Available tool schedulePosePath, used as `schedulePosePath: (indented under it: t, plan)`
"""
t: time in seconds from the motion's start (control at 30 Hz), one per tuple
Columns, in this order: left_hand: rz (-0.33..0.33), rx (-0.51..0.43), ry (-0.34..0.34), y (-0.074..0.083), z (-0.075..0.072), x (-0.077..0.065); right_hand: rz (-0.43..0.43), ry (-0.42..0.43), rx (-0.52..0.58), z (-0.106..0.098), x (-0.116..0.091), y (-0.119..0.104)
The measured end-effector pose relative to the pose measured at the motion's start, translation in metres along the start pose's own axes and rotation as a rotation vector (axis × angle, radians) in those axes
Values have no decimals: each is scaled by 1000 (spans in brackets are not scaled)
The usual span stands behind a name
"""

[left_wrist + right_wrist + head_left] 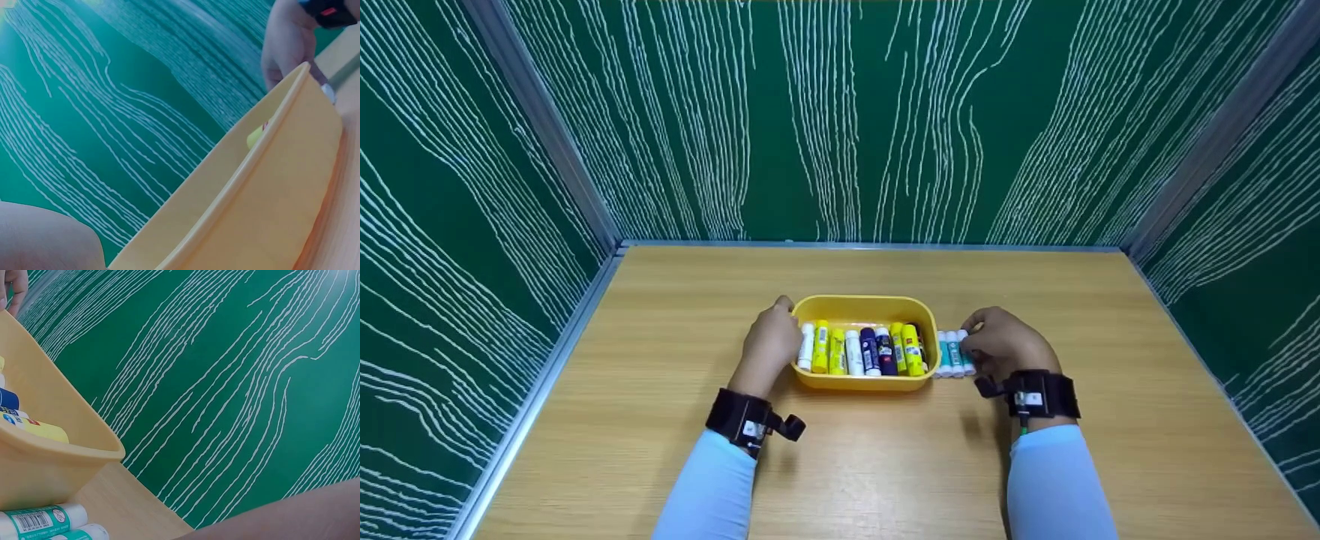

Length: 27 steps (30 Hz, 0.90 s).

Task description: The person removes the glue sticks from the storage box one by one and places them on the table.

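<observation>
Steadying the yellow box (862, 382), L hand (772, 337) grips its left rim; inside is a row of mixed glue sticks (870, 352). R hand (1011, 341) bends its fingers over teal-white glue sticks (952, 356) lying on table (877, 465) just beside box's right end; whether they pinch any, can't tell. IMO better to take each stick mid-length w/ light fingertips, b/c round neighbours may roll, & hold box firmly meanwhile.

Close-fitting pale blue sleeves (1059, 484) end below black wrist straps (1063, 395), which carry small white labels (1033, 399); a green strip (1024, 427), possibly a cable, shows on the right.
</observation>
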<state>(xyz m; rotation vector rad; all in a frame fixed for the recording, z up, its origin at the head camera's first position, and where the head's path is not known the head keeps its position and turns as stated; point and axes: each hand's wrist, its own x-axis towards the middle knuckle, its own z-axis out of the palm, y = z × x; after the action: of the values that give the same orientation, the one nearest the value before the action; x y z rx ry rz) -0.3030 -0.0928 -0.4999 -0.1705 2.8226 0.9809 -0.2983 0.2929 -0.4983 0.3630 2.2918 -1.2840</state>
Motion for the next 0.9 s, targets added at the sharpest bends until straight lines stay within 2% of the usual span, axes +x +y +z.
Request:
schedulePosePath:
  t: [0.17,0.83,0.9]
  plan:
    - [7,1,6,0,0,0,8,2,50,2,1,1]
    - [7,-6,8,-1,0,-1,21,31,60,-1,5,0]
    - [10,-3,12,-1,0,-1,4,30,23,-2,5,1]
